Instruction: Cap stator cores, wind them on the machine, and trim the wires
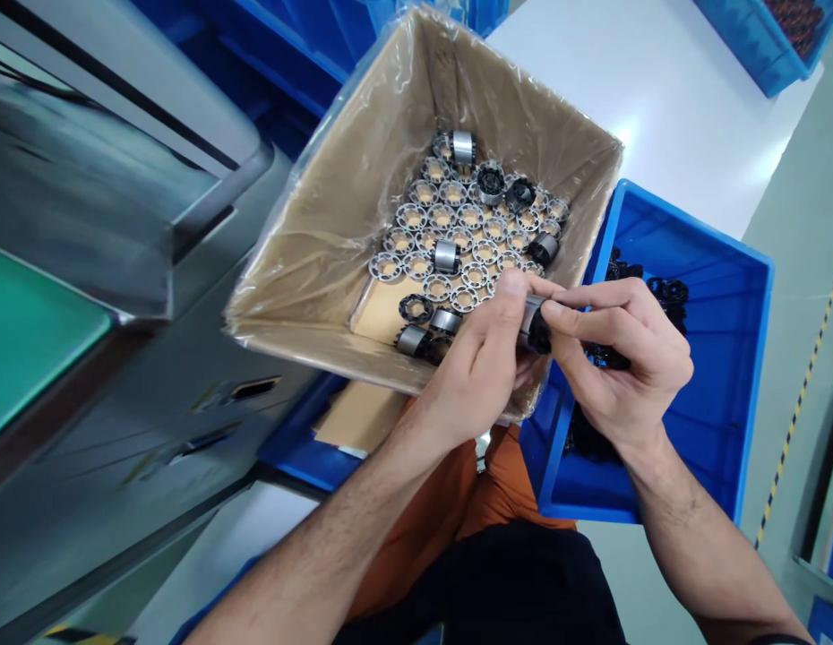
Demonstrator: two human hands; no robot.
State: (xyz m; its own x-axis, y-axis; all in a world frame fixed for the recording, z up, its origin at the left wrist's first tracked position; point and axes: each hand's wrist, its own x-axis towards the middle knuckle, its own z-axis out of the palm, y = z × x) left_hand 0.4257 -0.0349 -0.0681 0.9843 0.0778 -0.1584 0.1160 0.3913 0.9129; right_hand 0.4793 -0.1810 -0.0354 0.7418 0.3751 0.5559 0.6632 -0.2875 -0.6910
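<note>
Between my two hands is a metal ring with black plastic on its end [536, 328], held over the near right corner of a lined cardboard box. My left hand [487, 358] wraps round its metal side, with most of the ring hidden behind the fingers. My right hand [622, 349] pinches its black end between thumb and fingers. Inside the box, plain silver metal rings [442, 217] stand in close rows. Several rings with black ends, such as this one [447, 257], lie or stand on top of them.
A blue bin [716, 376] with black plastic parts [668, 291] stands right of the cardboard box [322, 224]. Grey machinery with a green surface [40, 331] is at left. Another blue bin [759, 45] sits on the white table [631, 72] at the back.
</note>
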